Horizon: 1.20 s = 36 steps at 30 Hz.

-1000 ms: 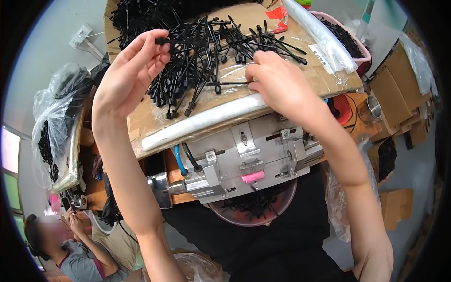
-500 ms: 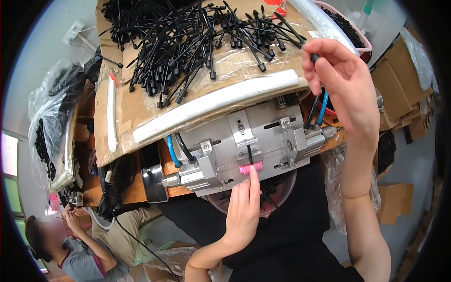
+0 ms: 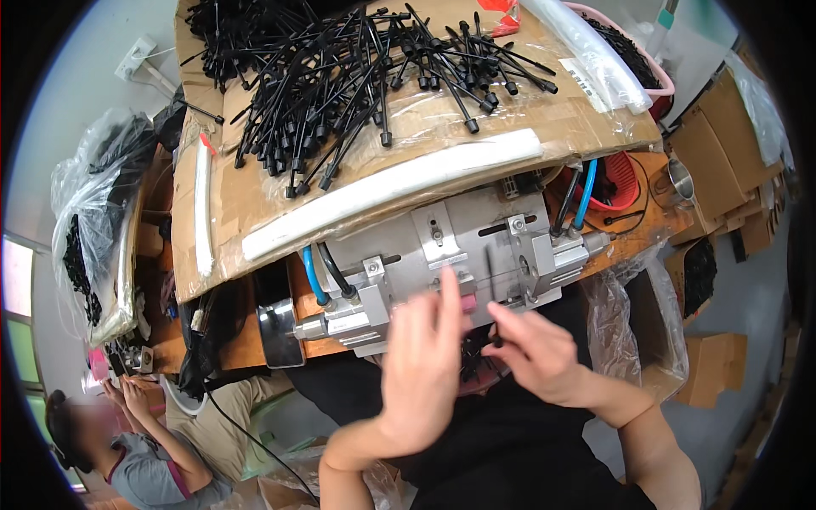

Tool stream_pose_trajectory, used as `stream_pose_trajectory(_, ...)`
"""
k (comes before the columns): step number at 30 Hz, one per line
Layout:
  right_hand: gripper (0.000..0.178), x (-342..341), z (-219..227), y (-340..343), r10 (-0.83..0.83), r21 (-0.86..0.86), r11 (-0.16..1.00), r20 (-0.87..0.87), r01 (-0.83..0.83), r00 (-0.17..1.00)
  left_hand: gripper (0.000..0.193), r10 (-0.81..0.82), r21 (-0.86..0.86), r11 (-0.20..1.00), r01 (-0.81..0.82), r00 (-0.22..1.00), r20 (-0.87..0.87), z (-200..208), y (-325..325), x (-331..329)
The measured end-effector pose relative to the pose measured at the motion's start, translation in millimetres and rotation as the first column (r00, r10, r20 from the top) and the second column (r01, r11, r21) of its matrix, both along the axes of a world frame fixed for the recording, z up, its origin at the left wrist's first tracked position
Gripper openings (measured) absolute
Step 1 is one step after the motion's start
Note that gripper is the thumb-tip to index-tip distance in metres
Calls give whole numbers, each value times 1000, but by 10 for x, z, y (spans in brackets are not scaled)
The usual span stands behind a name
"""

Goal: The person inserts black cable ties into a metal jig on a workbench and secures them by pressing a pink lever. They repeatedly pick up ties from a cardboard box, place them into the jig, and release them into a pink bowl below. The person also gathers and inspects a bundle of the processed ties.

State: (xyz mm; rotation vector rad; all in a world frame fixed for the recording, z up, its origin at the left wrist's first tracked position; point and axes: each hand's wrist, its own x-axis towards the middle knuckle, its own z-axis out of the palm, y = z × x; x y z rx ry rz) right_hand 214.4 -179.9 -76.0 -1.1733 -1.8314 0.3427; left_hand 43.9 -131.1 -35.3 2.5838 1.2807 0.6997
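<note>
My right hand (image 3: pixel 544 353) is closed in a pinch at the front right of a silver metal fixture (image 3: pixel 476 217). Between its thumb and fingers is a thin black plastic stick (image 3: pixel 490 274), upright in the picture, its lower end partly hidden by the fingers. To its left, my left hand (image 3: pixel 421 365) is blurred, with its fingers stretched out over the fixture's front and nothing visible in them. A pink block (image 3: pixel 468 303) shows in part beside the left fingertips. On the cardboard (image 3: pixel 578 127) behind lies a pile of black sticks with thick ends (image 3: pixel 306 93).
A white padded strip (image 3: pixel 399 191) edges the cardboard. Blue hoses (image 3: pixel 585 194) run to the fixture. A red basket (image 3: pixel 625 183) stands at right, and a bowl (image 3: pixel 480 381) sits below the fixture. Another person (image 3: pixel 153 450) works at lower left.
My right hand has come down from above the cardboard's right side to the fixture's front. My left hand has come off the pink block and shifted left.
</note>
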Motion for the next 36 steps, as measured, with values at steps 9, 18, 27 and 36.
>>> stream_pose_trajectory(9,61,-246,-277,72,29,-102,995,94,-19,995,14,-8,74,997,1,995,100,493,1540,102)
stream_pose_trajectory(18,41,116,687,1017,-358,314,912,302,262,883,45,4,85,996,-23,976,217,228,258,-118)
stream_pose_trajectory(27,13,568,1131,1830,-59,-157,982,288,108,956,71,12,-13,1000,-13,997,-79,-527,-388,85)
stream_pose_trajectory(36,15,608,1036,1436,-150,-74,984,120,159,981,63,-9,-124,992,10,1000,3,-430,-287,36)
